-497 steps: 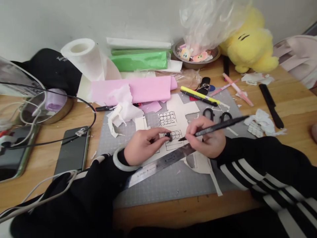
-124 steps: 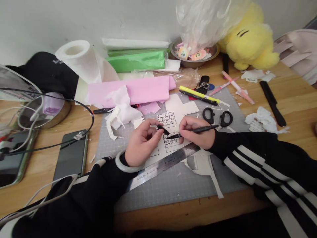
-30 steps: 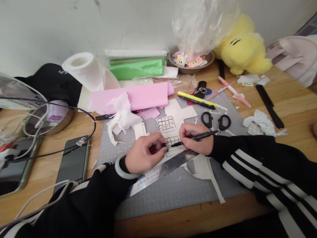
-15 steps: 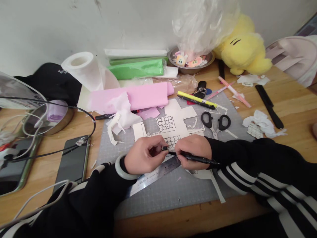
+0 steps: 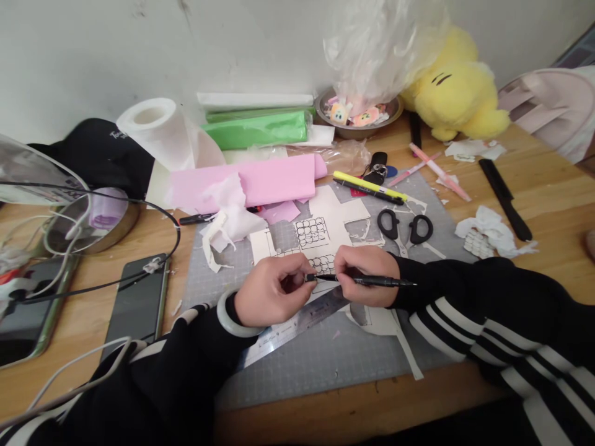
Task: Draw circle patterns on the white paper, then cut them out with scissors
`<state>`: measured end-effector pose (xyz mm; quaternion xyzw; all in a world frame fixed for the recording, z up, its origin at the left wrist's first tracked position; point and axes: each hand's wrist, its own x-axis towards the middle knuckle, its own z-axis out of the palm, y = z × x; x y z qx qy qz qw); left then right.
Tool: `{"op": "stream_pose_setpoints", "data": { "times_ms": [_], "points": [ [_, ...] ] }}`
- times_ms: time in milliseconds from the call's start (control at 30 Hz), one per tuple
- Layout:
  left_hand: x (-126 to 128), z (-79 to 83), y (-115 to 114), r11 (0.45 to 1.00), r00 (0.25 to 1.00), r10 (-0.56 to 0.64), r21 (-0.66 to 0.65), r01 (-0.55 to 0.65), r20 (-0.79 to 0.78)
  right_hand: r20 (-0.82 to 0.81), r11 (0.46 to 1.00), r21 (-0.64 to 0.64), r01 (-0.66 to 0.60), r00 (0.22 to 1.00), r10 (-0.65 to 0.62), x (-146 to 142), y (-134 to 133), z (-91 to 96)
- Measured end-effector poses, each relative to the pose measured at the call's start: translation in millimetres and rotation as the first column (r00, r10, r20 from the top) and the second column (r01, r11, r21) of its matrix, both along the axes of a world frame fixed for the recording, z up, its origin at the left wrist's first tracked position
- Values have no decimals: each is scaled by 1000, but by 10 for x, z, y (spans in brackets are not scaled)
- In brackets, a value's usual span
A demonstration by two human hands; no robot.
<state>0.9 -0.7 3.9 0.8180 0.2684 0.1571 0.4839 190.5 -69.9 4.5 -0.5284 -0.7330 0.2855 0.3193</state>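
Observation:
Between thumb and fingers, my left hand [image 5: 274,290] pinches a small black piece [image 5: 310,278]; most of it is hidden by the fingertips. My right hand [image 5: 367,274] is closed around a black pen [image 5: 379,281], whose tip points left and meets or nearly meets the small piece. Beneath both hands lies white paper [image 5: 332,217] drawn with rows of black scallops. A metal ruler [image 5: 297,325] slants below my left hand. Black-handled scissors [image 5: 403,229] rest beyond my right hand.
A grey cutting mat [image 5: 297,371] covers the table's middle. Pink paper [image 5: 279,179], a white roll [image 5: 153,130] and a metal bowl [image 5: 362,129] stand behind. Phones and cables are at left; a black comb [image 5: 506,198] and crumpled tissue [image 5: 488,226] at right.
My right hand has shifted slightly up and right, and the pen has turned to lie nearly level. My left hand keeps its pinch almost in place.

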Motion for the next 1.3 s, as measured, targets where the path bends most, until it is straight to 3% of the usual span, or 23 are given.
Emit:
{"op": "stream_pose_setpoints", "data": {
  "times_ms": [233, 467, 800, 1300],
  "points": [
    [12, 4, 2, 1000, 1000, 2, -6, -2, -6, 10, 999, -44, -1, 1000, 1, -1, 17, 7],
    [15, -5, 2, 1000, 1000, 6, -12, -6, 0, -29, 995, -24, -93, 995, 92, 15, -4, -15],
    [16, 11, -4, 991, 997, 50, 122, -57, 58, -35, 995, 64, -80, 996, 83, 34, -13, -2],
    [38, 29, 21, 990, 1000, -18, 141, 19, -7, 17, 986, 107, -126, 992, 125, 58, 3, -21]
  ]
}}
